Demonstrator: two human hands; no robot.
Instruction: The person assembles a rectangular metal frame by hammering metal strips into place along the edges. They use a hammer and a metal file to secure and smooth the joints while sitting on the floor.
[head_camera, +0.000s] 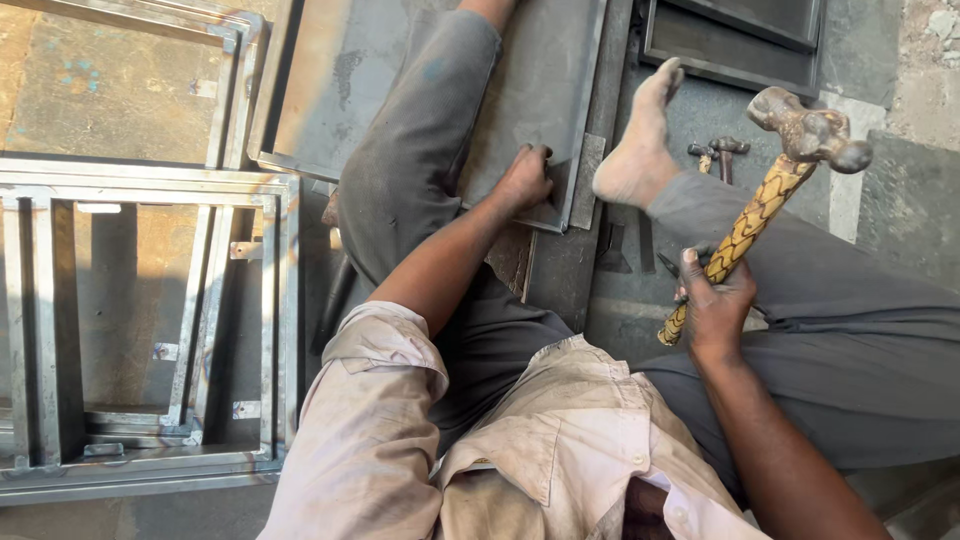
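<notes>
The right hand was closed around the patterned handle of a hammer, head raised. The left hand pressed curled fingers on the corner of a metal tray, beside the bare foot. Welded steel frames lay well apart.

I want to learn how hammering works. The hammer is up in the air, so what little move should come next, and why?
Probably swing the hammer down toward the corner of the metal tray. The right hand holds it raised by the patterned handle, while the left hand presses on that corner, seemingly steadying it. Keep the blow clear of those fingers.
</notes>
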